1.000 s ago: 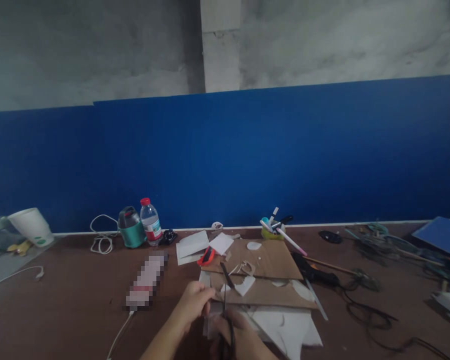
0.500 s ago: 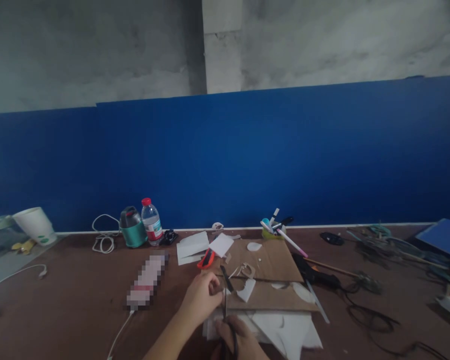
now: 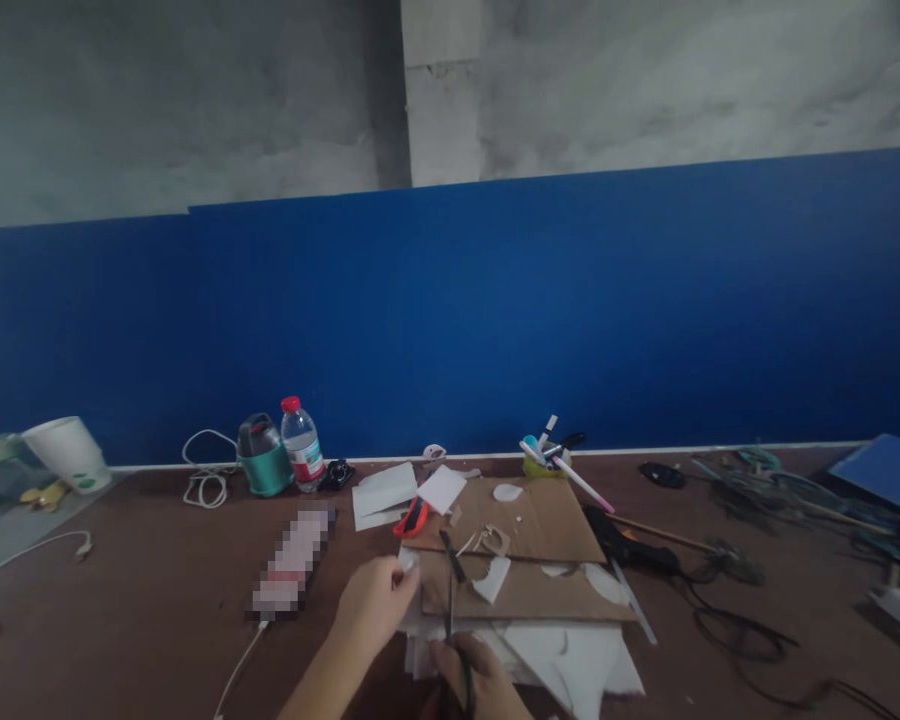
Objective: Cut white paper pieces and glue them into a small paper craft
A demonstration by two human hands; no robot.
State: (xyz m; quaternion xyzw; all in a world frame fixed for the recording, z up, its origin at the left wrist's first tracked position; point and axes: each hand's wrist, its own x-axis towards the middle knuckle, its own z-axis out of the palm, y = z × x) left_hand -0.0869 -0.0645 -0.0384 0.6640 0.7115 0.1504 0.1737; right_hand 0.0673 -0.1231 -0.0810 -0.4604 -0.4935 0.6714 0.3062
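My right hand (image 3: 484, 680) is closed around the dark handles of a pair of scissors (image 3: 450, 612), whose blades point away from me over the cardboard's left part. To its left, my left hand (image 3: 375, 605) is closed in a pinch at the left edge of the cardboard, with a small piece of white paper (image 3: 409, 568) at its fingertips. Brown cardboard (image 3: 540, 590) lies over a stack of white paper sheets (image 3: 562, 655). On the cardboard are a white paper scrap (image 3: 493, 580), a dark narrow tool (image 3: 452, 556) and thin curled offcuts (image 3: 495, 540).
Red-handled scissors (image 3: 412, 518) lie beyond my left hand, beside folded white paper (image 3: 384, 495). A pixelated phone (image 3: 294, 562) with a cable is left. Behind stand a bottle (image 3: 302, 447), a green container (image 3: 265, 465) and a pen holder (image 3: 544, 465). Tangled cables (image 3: 795, 500) lie right.
My left hand has moved left, away from the scissor blades, and white paper shows at its fingertips. My right hand and the scissors stay nearly in place.
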